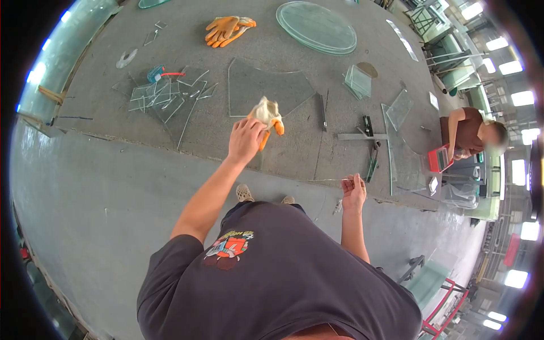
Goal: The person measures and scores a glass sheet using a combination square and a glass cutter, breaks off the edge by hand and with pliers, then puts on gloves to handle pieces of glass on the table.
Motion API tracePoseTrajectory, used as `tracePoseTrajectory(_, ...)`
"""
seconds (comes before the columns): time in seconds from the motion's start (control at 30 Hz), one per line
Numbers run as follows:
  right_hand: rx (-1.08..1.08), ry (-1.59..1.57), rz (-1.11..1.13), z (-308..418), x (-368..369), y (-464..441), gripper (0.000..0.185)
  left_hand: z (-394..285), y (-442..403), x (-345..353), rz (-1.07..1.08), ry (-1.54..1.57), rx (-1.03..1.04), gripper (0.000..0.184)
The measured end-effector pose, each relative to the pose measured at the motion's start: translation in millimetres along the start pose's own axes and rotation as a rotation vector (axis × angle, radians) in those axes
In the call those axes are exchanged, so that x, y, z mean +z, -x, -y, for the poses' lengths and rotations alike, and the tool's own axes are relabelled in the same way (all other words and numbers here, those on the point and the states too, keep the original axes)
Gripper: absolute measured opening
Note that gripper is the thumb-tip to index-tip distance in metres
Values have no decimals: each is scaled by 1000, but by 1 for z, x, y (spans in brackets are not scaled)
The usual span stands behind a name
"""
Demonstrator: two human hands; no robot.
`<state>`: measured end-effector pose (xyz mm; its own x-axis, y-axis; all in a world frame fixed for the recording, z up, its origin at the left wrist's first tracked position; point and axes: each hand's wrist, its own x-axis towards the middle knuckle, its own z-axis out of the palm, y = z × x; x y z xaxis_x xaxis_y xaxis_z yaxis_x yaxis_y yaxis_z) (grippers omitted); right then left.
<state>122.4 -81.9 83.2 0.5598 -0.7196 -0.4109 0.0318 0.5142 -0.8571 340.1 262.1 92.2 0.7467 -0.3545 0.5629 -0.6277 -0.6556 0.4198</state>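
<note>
My left hand is closed on a crumpled work glove, off-white with orange parts, above the front of the grey table. Lower and to the right, my right hand pinches the end of a thin glass piece that shows mostly as a pale line along the table's front edge. Behind the glove lies a large clear glass sheet with a curved cut-out. A dark, narrow tool rests to its right. Near my right hand are a metal square and dark-handled pliers.
Broken glass shards lie on the left, with a blue-and-red tool among them. Orange gloves and stacked oval panes sit farther back. On the right, a co-worker handles a red box beside glass sheets.
</note>
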Motion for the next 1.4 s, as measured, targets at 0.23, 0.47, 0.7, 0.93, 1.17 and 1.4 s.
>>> tracePoseTrajectory(0.23, -18, -29, 46, -14, -30, -13, 11, 54, -43, 92, 358, -202, 165, 14)
tracePoseTrajectory(0.47, -3, -89, -99, -27, -30, 10, 13, 64, -61, 93, 481, -256, 226, 39)
tracePoseTrajectory(0.7, -15, -88, -146, -21, -19, 23, 13, 111, -141, 124, 501, -403, 71, 58)
tracePoseTrajectory(0.93, -78, -40, -86, 5, 3, 25, 11, 165, -219, 144, 381, -279, -440, 23)
tracePoseTrajectory(1.17, 61, 179, 322, 23, 94, -68, 14, 126, -102, 1, -202, 913, -562, 32)
tracePoseTrajectory(1.4, 424, 527, 790, -41, 244, -125, 22, 17, 132, -112, -695, 1028, -1162, 34)
